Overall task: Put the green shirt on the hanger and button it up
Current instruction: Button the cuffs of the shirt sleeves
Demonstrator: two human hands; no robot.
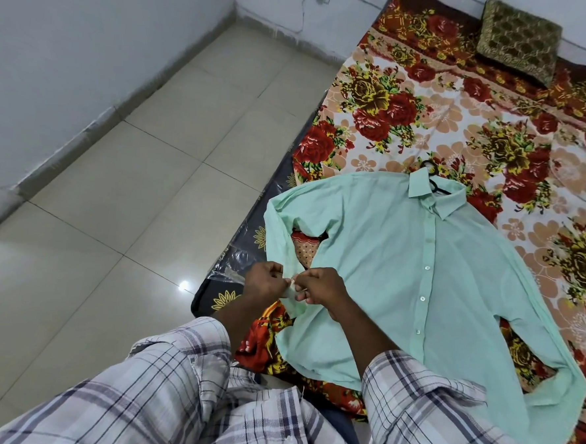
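Note:
The green shirt (409,263) lies flat, front up, on the flowered bedsheet (446,104), its front placket closed with several white buttons in a row. A black hanger (436,184) shows inside the collar, its hook poking out above. The shirt's left sleeve runs down to my hands, which meet at its cuff (290,292). My left hand (264,283) pinches one edge of the cuff and my right hand (322,288) pinches the other, fingertips nearly touching. The right sleeve curls along the bed's near right side.
A brown patterned cushion (519,38) sits at the bed's far end by the wall. The mattress edge, wrapped in plastic (248,253), borders a beige tiled floor (133,177) on the left. My plaid sleeves fill the bottom of the view.

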